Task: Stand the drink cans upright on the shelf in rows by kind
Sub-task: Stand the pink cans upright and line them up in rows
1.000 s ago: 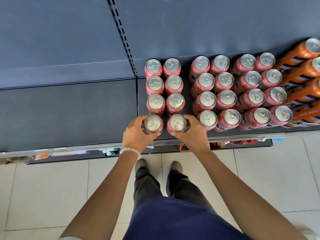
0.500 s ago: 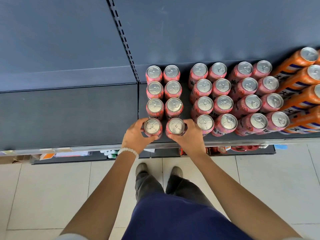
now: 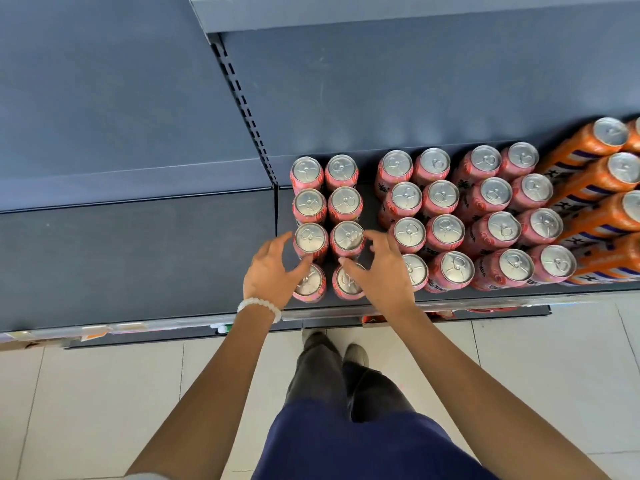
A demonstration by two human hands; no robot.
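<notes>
Hovering over two front pink aluminium drink cans (image 3: 310, 283), my left hand (image 3: 273, 271) spreads loose fingers, gripping nothing. At three o'clock, my right hand (image 3: 381, 268) likewise.

**Both hands spread, fingers loose**

The left hand (image 3: 268, 271) reaches forward on a bare forearm, palm down, its fingers fanned and only slightly bent, thumb splayed out to the side. A white round-beaded bracelet (image 3: 259, 307) circles its wrist. The right hand (image 3: 382, 268) sits just beside it at about the same reach, also palm down, fingers relaxed and spread, thumb pointing in towards the left hand. The two thumbs are near each other but apart. Both forearms converge from the lower corners.
</notes>
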